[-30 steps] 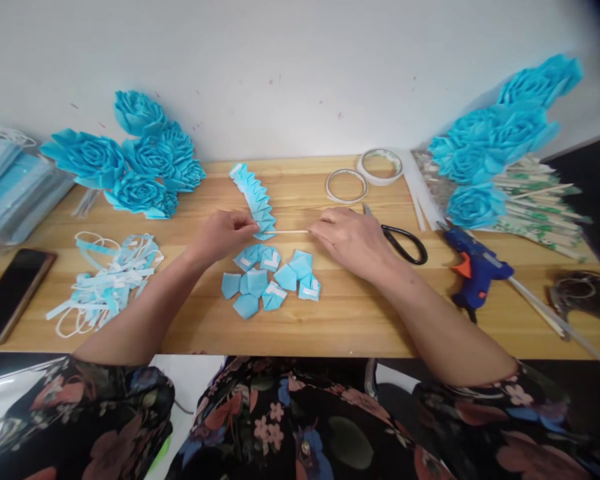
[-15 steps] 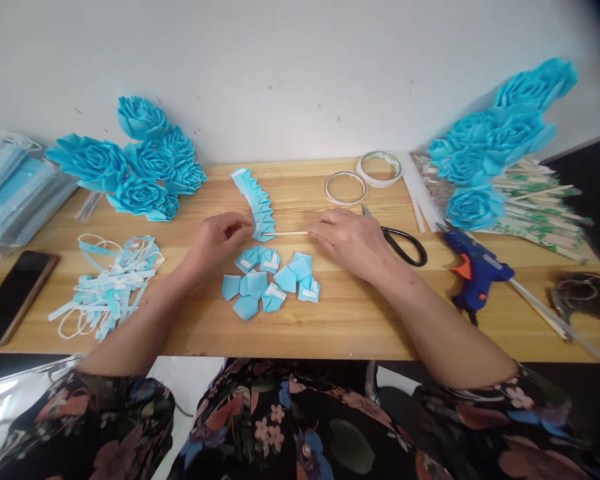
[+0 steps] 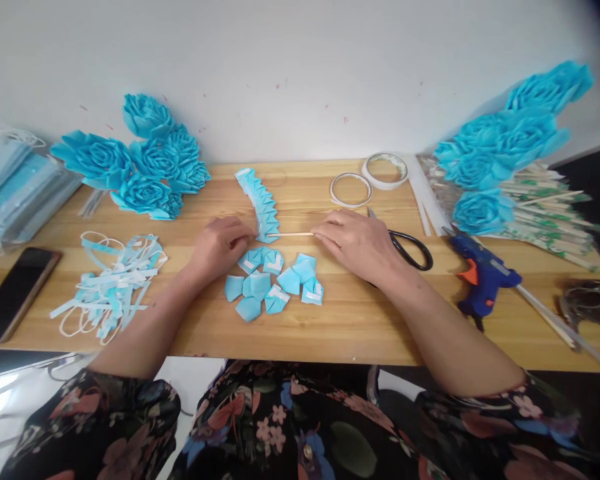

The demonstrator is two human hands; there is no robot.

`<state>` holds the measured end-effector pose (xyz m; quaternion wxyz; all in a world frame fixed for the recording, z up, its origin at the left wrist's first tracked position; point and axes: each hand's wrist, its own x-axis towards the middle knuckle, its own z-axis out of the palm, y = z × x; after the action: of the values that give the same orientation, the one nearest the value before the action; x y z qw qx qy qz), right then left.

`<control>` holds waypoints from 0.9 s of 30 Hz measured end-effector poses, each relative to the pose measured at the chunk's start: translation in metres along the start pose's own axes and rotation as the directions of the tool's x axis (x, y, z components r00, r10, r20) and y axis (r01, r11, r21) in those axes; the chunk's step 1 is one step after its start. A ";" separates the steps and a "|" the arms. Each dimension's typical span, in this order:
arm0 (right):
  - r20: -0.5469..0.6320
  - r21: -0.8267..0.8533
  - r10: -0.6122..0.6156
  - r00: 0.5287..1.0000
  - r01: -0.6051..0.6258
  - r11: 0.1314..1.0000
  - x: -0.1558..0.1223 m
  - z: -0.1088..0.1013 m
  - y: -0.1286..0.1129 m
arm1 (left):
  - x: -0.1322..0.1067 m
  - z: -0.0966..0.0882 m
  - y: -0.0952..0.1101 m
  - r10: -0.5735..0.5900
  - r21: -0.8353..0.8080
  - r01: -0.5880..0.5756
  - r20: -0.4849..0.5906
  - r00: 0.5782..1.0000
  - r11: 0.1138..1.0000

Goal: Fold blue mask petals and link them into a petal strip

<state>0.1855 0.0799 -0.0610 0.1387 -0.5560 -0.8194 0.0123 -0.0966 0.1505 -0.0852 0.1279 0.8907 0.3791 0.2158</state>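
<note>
A pleated blue strip [image 3: 263, 203] with a toothed right edge lies curved on the table. Across its near end rests the tip of a thin wooden stick [image 3: 294, 234]. My right hand [image 3: 353, 241] pinches the stick's other end between thumb and fingers. At the strip's near left corner, my left hand [image 3: 223, 241] has its fingers closed together on the strip's edge. Just below lie several folded blue petals [image 3: 257, 285], some with white tape on them. Black-handled scissors [image 3: 411, 250] lie partly hidden behind my right hand.
Blue fabric flowers [image 3: 153, 160] stand back left, and more flowers [image 3: 505, 137] lie right beside wrapped sticks [image 3: 550, 213]. Cut ear loops [image 3: 113, 283], a phone [image 3: 17, 293] and packed masks [image 3: 23, 187] are left. Tape rolls [image 3: 351, 191] lie behind; a blue glue gun [image 3: 485, 270] is right.
My left hand's fingers have closed up more at the strip's near corner. The stick still lies across the strip's end in my right hand. The whole view has shifted slightly.
</note>
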 end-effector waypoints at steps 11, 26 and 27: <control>-0.021 0.030 -0.001 1.000 0.002 1.000 0.000 0.003 0.002 | -0.001 0.003 -0.005 0.076 0.040 -0.075 -0.020 0.997 0.996; -0.129 0.030 0.045 0.991 -0.041 0.999 -0.002 0.004 0.014 | 0.001 0.005 -0.006 0.113 0.160 -0.122 0.068 0.991 0.979; -0.125 0.027 0.036 0.992 -0.033 0.999 -0.002 0.005 0.014 | 0.001 0.005 -0.007 0.107 0.157 -0.117 0.069 0.992 0.981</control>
<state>0.1972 0.0843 -0.0685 0.1966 -0.5680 -0.7992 -0.0100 -0.0977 0.1557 -0.0916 0.0548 0.9241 0.3405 0.1644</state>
